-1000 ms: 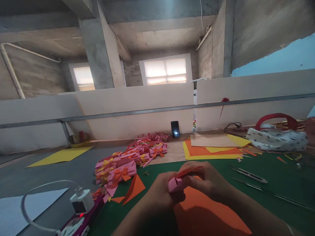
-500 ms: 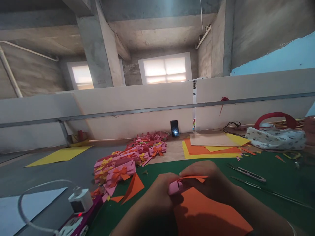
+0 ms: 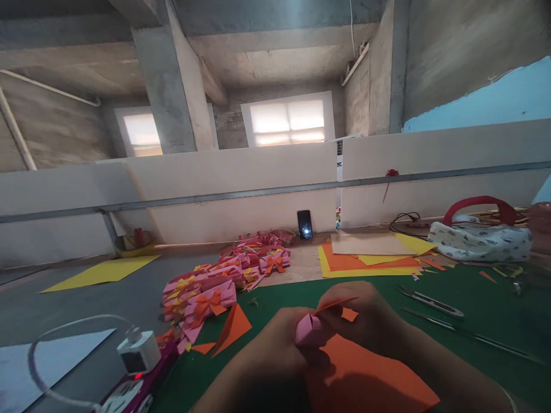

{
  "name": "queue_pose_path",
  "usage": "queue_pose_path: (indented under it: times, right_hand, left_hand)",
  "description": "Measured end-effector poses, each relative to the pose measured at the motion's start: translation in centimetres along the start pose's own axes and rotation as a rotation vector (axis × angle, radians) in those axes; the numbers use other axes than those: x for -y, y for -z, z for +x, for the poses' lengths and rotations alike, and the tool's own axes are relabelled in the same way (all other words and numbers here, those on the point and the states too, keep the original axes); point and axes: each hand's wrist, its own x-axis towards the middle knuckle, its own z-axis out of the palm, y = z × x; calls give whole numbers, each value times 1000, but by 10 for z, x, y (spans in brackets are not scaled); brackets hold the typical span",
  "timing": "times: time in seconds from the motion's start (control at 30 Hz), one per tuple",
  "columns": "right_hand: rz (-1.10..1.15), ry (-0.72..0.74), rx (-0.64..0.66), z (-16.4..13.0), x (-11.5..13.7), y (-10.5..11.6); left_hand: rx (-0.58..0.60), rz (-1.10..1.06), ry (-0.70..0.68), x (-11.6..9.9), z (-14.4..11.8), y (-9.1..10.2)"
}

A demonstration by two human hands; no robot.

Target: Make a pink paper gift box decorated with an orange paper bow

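Now | left hand (image 3: 275,338) grips pink roll (image 3: 307,328) | right hand (image 3: 365,312) pinches orange strip (image 3: 333,303)

A: Centre-left of frame?
B: Heap of pink paper bows (image 3: 224,281) on the bench (image 3: 473,298). Phone (image 3: 305,224) upright behind it.
A: Right side?
B: Stacked sheets (image 3: 365,258), snips (image 3: 430,302), patterned bag (image 3: 480,241). Charger (image 3: 138,353) lower left.

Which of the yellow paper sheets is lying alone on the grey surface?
The yellow sheet at far left, lying flat alone; the other yellow sheets are stacked with orange paper by the phone.
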Motion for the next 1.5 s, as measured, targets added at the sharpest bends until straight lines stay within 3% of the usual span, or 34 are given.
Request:
queue_pose_path:
  times: [0.17,0.37,0.57,0.87,1.13,1.37,1.5]
  right_hand:
    - [2,-47,16,0,1,-3]
    - [-53,-174,-4,2,4,-2]
    - [36,-355,231,5,6,9]
    - [-139,-342,181,6,9,13]
    - [-123,-333,157,8,9,17]
    - [120,-487,335,7,8,26]
    - [161,-519,309,7,7,27]
  left_hand:
    - [-175,-35,-112,-10,-1,0]
    - [-324,26,-97,2,7,-2]
    - [-276,-44,-107,13,15,-3]
    - [-247,-142,-56,8,14,-7]
    - [-293,10,-52,2,12,-5]
    - [-263,36,-60,6,15,-7]
    - [-253,33,-78,4,12,-5]
